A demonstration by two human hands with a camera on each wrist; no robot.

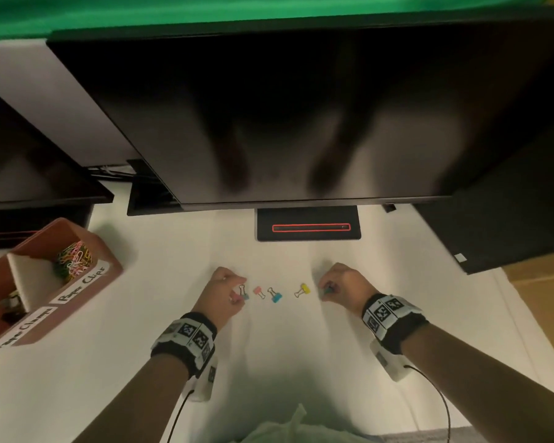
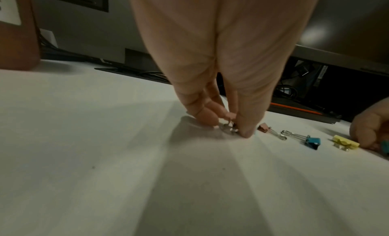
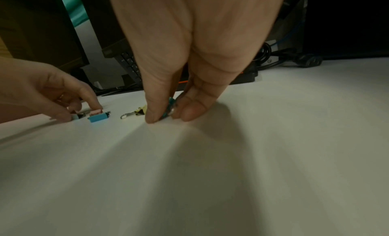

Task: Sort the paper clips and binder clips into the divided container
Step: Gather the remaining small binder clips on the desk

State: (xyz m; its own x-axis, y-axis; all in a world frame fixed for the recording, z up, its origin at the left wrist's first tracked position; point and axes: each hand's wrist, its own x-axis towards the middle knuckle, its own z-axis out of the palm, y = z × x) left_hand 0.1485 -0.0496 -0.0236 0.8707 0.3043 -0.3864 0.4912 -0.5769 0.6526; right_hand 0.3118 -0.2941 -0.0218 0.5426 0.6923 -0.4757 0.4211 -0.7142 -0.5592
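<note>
Head view: on the white counter (image 1: 269, 362), the left hand (image 1: 223, 292) has its grip pinched on a binder clip (image 1: 243, 292), and the right hand (image 1: 343, 284) pinches a teal binder clip (image 3: 169, 109). Between them lie pink (image 1: 258, 291), blue (image 1: 275, 295) and yellow (image 1: 303, 290) binder clips. Far left, the divided container (image 1: 106, 276) holds paper clips (image 1: 74, 259).

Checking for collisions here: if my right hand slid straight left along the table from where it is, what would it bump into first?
Most likely the yellow binder clip, which lies just left of your right hand on the table. The hand itself pinches a green clip. Depth looks level, so contact seems likely.
</note>
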